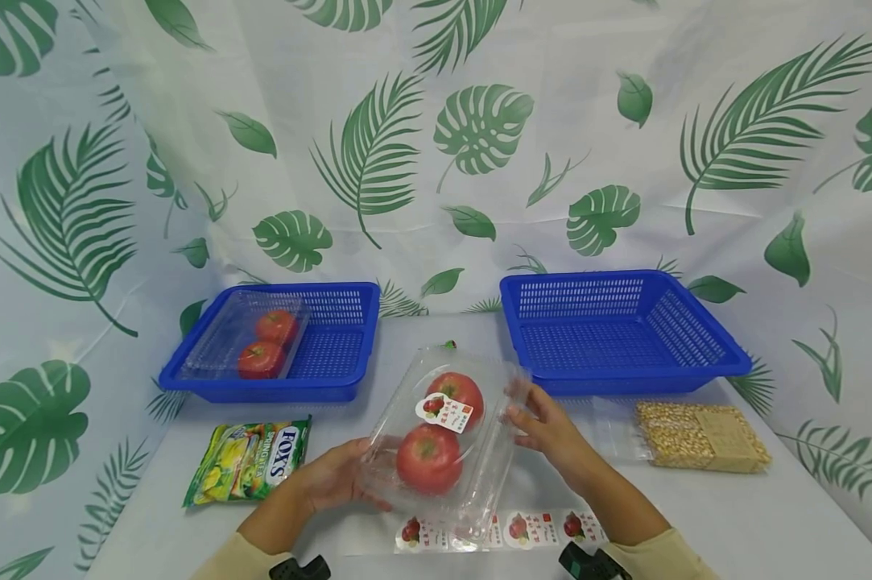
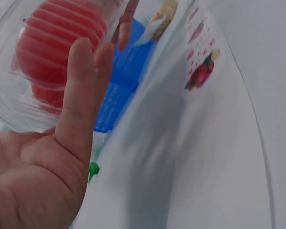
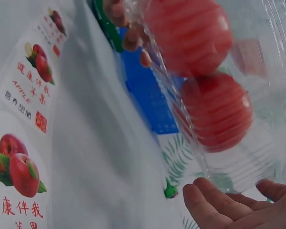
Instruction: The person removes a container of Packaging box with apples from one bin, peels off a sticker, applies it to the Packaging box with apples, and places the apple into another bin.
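A clear plastic clamshell box point(image 1: 388, 459) with two red apples point(image 1: 430, 459) inside is held up over the table, tilted. A white apple sticker point(image 1: 444, 412) lies on its lid. My left hand point(image 1: 337, 475) holds the box at its lower left side, with straightish fingers against its underside in the left wrist view. The right hand point(image 1: 551, 431) grips the upper right edge, fingertips at the rim. Below the box, a strip of apple stickers point(image 1: 530, 529) lies on the table, partly hidden by it.
At the back left stands a blue basket point(image 1: 334, 391) with another clear apple box point(image 1: 214, 342). A second blue basket point(image 1: 624, 383) is at the back right. A green candy bag point(image 1: 250, 461) lies left, a pack of yellow kernels point(image 1: 700, 437) right.
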Demonstrator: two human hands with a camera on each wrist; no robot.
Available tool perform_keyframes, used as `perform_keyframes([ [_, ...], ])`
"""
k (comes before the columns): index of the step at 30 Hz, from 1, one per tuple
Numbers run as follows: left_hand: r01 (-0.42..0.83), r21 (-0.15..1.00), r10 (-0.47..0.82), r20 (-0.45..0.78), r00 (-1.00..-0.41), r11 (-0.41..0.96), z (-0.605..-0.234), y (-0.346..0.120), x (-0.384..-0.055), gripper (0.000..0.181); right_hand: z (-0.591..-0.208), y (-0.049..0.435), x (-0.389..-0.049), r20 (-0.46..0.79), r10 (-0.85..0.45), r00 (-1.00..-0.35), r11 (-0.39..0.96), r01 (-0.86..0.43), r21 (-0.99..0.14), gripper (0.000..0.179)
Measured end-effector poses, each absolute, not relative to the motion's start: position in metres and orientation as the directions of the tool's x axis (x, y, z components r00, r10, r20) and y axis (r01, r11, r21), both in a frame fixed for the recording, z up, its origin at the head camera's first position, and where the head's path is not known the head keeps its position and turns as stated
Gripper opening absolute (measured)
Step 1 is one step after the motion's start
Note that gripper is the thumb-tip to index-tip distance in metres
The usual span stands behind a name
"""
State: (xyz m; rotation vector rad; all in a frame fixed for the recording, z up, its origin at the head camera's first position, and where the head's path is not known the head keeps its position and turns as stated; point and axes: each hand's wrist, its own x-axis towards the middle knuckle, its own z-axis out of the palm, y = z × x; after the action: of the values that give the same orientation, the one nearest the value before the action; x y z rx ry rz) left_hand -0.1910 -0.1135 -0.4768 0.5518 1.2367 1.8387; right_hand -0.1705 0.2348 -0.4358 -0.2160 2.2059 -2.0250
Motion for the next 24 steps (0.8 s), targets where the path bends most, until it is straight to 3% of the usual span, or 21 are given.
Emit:
perform_keyframes([
  [16,-0.356,0.912,0.715,-0.11,-0.69,-0.203,-0.459,-0.093,-0.181,0.08,-0.419,0.223,-0.163,-0.039,-0.199,-0.979,0.053,0.029,-0.998,0.062],
  [24,-0.329,0.917,0.711,-0.077,-0.699,-0.224,-0.459,-0.088,-0.181,0.077,-0.412,0.218,-0.159,-0.062,-0.194,-0.979,0.137,0.036,-0.99,0.061],
])
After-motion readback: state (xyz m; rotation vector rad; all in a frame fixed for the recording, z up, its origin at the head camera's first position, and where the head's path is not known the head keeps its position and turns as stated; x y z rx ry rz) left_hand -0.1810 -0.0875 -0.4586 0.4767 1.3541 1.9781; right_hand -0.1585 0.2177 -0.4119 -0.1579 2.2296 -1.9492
